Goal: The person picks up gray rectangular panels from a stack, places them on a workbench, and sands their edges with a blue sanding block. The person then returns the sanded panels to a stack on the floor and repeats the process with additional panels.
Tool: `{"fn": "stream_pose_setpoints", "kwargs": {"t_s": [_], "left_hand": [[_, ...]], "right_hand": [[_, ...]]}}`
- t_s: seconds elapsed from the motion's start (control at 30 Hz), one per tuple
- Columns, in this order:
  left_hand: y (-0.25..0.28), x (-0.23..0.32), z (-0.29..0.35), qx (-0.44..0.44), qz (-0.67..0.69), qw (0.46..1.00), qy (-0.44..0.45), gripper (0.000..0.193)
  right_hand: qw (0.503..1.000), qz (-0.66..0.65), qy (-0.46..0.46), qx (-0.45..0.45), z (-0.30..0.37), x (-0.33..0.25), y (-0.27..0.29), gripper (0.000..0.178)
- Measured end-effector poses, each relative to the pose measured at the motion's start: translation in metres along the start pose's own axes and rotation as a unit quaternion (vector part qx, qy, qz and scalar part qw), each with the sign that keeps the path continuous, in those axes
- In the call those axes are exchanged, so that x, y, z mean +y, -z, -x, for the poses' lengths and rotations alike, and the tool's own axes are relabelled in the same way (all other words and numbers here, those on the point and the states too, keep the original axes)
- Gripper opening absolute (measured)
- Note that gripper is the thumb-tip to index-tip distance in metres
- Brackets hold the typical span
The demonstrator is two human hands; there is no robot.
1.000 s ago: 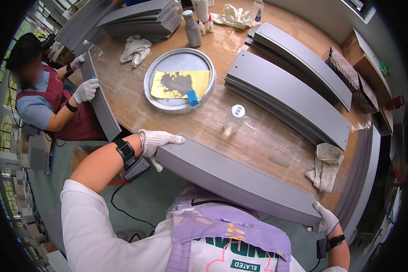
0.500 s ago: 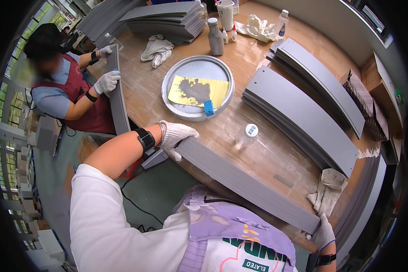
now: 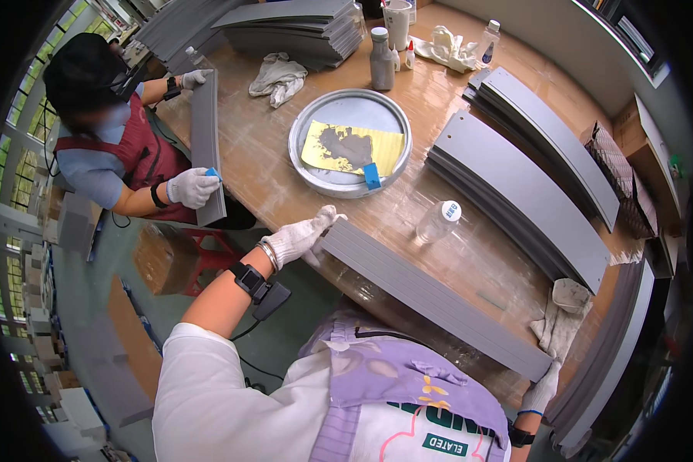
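Long grey slab with a lengthwise-lined upper face [image 3: 439, 300] lies slantwise along the near edge of the film-covered brown table [image 3: 254, 165]; resting there or held clear, cannot tell. Left hand [image 3: 302, 237], white knit glove, clasped round the slab's left end. Right hand [image 3: 541, 389], likewise gloved, against the right end; fingers hidden, grip cannot be told. Hands well apart. Step in hand, as I judge it: steadying the slab, lined face up. Next move seems to call for both ends guided together, clear of the transparent white-capped bottle [image 3: 437, 223] just beyond
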State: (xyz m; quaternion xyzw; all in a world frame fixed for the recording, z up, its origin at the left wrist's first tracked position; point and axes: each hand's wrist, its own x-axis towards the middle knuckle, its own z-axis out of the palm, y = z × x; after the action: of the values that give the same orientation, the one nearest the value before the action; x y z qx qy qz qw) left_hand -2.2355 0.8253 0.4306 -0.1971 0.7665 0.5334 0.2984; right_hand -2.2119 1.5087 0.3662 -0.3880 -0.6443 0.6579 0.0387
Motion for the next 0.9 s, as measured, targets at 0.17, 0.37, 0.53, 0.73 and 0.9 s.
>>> {"fn": "stream_pose_setpoints", "kwargs": {"t_s": [0.17, 0.37, 0.53, 0.73, 0.9], "left_hand": [[-0.022, -0.030, -0.010, 0.112, 0.169, 0.956, -0.210, 0.094], [-0.046, -0.035, -0.022, 0.077, 0.205, 0.929, -0.298, 0.096], [-0.046, -0.036, -0.024, 0.056, 0.214, 0.927, -0.303, 0.096], [-0.052, -0.032, -0.025, 0.061, 0.238, 0.911, -0.330, 0.086], [-0.051, -0.029, -0.022, 0.090, 0.196, 0.917, -0.335, 0.078]], "right_hand": [[0.995, -0.043, 0.059, -0.066, 0.003, -0.001, -0.001, 0.054], [0.984, -0.112, 0.062, -0.127, 0.030, -0.012, -0.010, 0.079], [0.983, -0.122, 0.050, -0.125, 0.031, -0.016, -0.011, 0.087], [0.972, -0.074, 0.089, -0.206, 0.019, -0.008, 0.004, 0.087], [0.985, 0.081, 0.142, -0.049, 0.001, -0.010, 0.000, 0.082]]}}
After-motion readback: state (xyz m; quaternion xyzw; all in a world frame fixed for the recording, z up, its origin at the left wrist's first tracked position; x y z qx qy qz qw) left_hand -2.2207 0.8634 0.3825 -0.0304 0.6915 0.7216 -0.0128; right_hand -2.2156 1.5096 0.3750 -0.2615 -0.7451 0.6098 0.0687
